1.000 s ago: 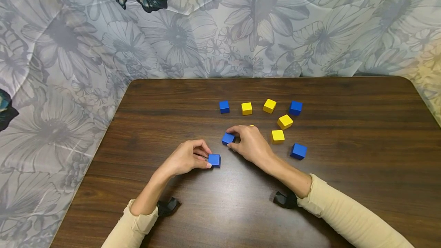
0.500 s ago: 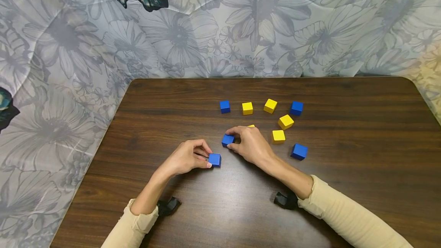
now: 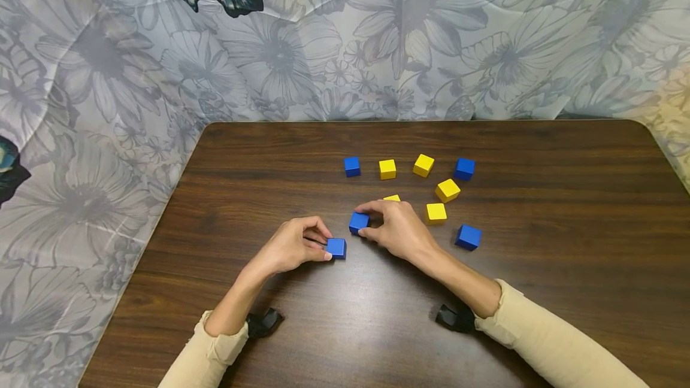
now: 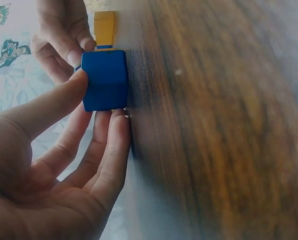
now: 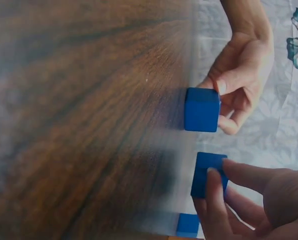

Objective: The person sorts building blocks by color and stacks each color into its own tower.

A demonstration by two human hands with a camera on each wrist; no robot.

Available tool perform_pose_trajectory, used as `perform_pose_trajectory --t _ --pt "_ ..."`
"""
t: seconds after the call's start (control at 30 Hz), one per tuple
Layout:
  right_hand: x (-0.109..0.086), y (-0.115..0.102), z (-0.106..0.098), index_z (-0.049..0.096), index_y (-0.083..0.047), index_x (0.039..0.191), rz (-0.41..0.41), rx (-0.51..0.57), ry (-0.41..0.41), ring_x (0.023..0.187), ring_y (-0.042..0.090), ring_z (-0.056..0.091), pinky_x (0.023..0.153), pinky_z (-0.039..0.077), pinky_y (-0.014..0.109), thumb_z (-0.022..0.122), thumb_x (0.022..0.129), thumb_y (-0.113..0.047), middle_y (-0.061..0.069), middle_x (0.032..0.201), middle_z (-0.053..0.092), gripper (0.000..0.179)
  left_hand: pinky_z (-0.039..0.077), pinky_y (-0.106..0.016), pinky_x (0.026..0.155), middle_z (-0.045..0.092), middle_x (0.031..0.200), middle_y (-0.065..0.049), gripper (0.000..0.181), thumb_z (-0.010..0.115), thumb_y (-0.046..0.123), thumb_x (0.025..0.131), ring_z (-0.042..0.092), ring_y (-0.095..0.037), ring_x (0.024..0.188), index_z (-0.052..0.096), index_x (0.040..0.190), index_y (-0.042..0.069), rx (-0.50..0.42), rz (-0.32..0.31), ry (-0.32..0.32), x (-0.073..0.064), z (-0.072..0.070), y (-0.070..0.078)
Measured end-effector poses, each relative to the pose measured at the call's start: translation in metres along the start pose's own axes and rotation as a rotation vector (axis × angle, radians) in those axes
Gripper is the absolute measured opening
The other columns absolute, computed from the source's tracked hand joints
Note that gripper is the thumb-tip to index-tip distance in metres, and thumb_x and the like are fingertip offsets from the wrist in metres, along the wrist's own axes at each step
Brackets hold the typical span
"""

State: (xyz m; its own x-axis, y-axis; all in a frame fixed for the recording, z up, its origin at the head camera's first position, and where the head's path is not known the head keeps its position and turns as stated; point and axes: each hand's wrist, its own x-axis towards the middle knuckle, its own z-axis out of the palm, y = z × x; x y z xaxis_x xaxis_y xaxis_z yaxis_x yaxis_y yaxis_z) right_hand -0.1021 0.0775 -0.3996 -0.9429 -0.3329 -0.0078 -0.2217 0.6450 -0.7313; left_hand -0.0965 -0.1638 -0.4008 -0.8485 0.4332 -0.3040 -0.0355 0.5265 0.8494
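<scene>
In the head view my left hand [image 3: 295, 246] pinches a blue cube [image 3: 336, 248] between thumb and fingers, low at the table. Just beyond it and to the right, my right hand [image 3: 397, 229] holds a second blue cube [image 3: 358, 223] by thumb and index finger. A small gap separates the two cubes. The left wrist view shows the left hand's cube [image 4: 105, 80] close up, thumb on one side and fingers on the other. In the right wrist view the right hand's cube [image 5: 209, 175] looks slightly tilted. Behind the right hand a yellow cube [image 3: 392, 198] is mostly hidden.
Along the back lie a blue cube [image 3: 352, 166], a yellow cube [image 3: 387, 169], another yellow cube [image 3: 423, 165] and a blue cube [image 3: 464, 169]. Right of my right hand are two more yellow cubes [image 3: 448, 190] and a blue cube [image 3: 468, 236]. All rest on the brown wooden table [image 3: 566, 226].
My right hand has shifted slightly toward me and to the right with its blue cube. The left hand and its cube have hardly moved.
</scene>
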Motion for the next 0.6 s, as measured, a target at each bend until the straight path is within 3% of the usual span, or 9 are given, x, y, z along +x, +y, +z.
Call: perform_pose_trajectory --t 0.13,0.23,0.5,0.6 --pt "-0.004 0.0 -0.004 0.072 -0.012 0.12 0.028 0.053 -0.024 0.06 0.011 0.062 0.051 0.051 0.026 0.082 0.084 -0.016 0.007 0.106 0.072 0.038 0.059 -0.029 0.079 0.07 0.1 -0.007 0.026 0.083 0.0 0.078 0.07 -0.019 0.088 0.068 0.097 0.008 0.004 -0.002 0.004 0.0 0.0 0.001" --pt "-0.007 0.0 -0.006 0.072 -0.013 0.119 0.038 0.096 -0.037 0.047 0.012 0.059 0.043 0.049 0.026 0.082 0.084 -0.015 0.008 0.099 0.071 0.037 0.059 -0.029 0.078 0.069 0.1 -0.007 0.026 0.083 0.0 0.078 0.07 -0.019 0.088 0.068 0.097 0.008 0.007 -0.004 0.005 0.0 0.001 0.001" --pt "-0.013 0.001 -0.005 0.073 -0.013 0.116 0.007 0.124 -0.039 0.051 0.01 0.059 0.045 0.05 0.026 0.083 0.082 -0.013 0.006 0.108 0.071 0.035 0.059 -0.029 0.077 0.069 0.101 -0.007 0.026 0.083 0.0 0.078 0.07 -0.019 0.088 0.068 0.097 0.008 0.011 -0.014 0.007 0.0 0.001 0.002" --pt "-0.015 0.001 -0.005 0.073 -0.013 0.116 -0.007 0.106 -0.032 0.063 0.008 0.062 0.052 0.051 0.025 0.083 0.082 -0.014 0.004 0.11 0.071 0.035 0.059 -0.029 0.077 0.069 0.101 -0.007 0.026 0.083 0.001 0.078 0.07 -0.018 0.088 0.068 0.097 0.008 0.019 -0.014 0.005 0.001 0.001 0.002"
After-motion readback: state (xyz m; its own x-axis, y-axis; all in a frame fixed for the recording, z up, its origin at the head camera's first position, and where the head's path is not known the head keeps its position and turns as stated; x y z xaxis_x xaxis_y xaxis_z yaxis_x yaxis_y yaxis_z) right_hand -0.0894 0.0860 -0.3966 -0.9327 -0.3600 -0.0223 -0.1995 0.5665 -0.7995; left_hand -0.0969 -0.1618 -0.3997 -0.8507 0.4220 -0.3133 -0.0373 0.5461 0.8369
